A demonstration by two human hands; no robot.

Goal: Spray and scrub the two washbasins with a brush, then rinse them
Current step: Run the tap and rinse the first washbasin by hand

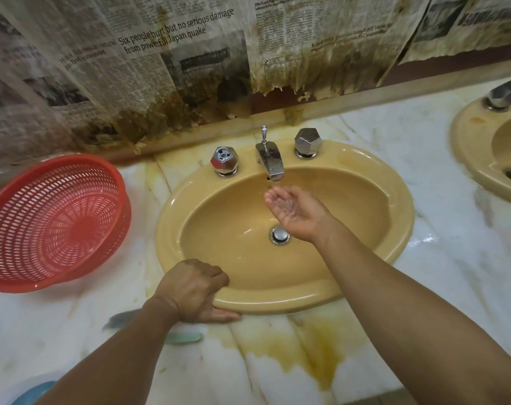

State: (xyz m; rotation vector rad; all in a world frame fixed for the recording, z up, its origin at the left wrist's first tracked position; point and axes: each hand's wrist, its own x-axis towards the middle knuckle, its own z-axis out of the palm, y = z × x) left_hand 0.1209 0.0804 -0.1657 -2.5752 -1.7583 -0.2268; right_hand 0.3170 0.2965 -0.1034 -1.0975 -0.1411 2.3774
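From the head view, the yellow washbasin sits sunk into the middle of the marble tabletop, its taps toward the back edge. Your right hand is inside the bowl, palm up and loosely cupped directly under the chrome spout. Its grip is open and holds nothing solid, and water glistens in the palm. The hand hovers just above and to the right of the drain plug.

Your left hand is on the near rim of the same washbasin. Its grip is closed on the rim, fingers curled over the top and thumb lying flat along the outer edge where it meets the tabletop.

The second washbasin is cut off by the right side of the view, well apart from both hands. A red slotted basket lies tilted at the left of the tabletop, near the back edge. A teal object pokes out from under your left forearm near the front edge; you cannot tell what it is. Stained newspaper covers the wall behind.
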